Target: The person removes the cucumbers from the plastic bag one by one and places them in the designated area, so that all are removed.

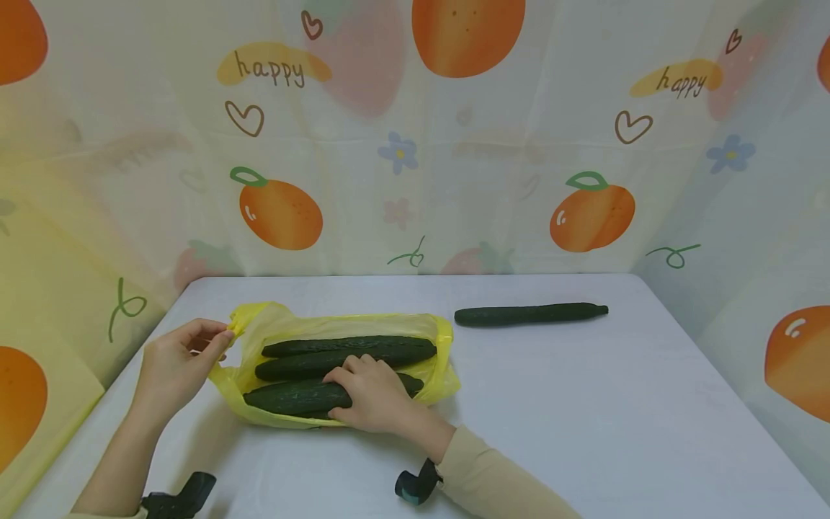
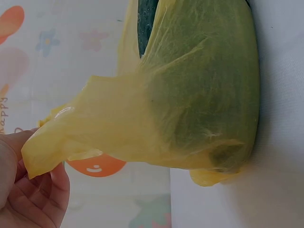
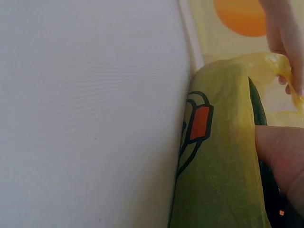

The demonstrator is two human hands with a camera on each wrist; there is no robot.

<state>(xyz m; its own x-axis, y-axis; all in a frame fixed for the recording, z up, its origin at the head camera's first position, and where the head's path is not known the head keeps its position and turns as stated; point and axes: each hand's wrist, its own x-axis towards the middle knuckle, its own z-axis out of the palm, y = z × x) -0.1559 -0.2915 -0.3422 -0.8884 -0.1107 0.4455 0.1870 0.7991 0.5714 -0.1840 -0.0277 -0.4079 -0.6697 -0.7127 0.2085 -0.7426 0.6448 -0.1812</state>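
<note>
A thin yellow plastic bag lies spread on its side with its mouth facing up, holding several dark green cucumbers. My left hand pinches a corner of the bag at its left end and pulls it taut, which also shows in the left wrist view, where the bag stretches from the fingers. Inside the bag, my right hand grips the front cucumber around its middle, fingers over the top and thumb at the near side. Two more cucumbers lie behind it. In the right wrist view the bag's wall partly hides the right hand.
A single cucumber lies on the white-covered table at the back right. A printed curtain with fruit and hearts hangs behind the table and along both sides. Wrist cameras are strapped on both arms.
</note>
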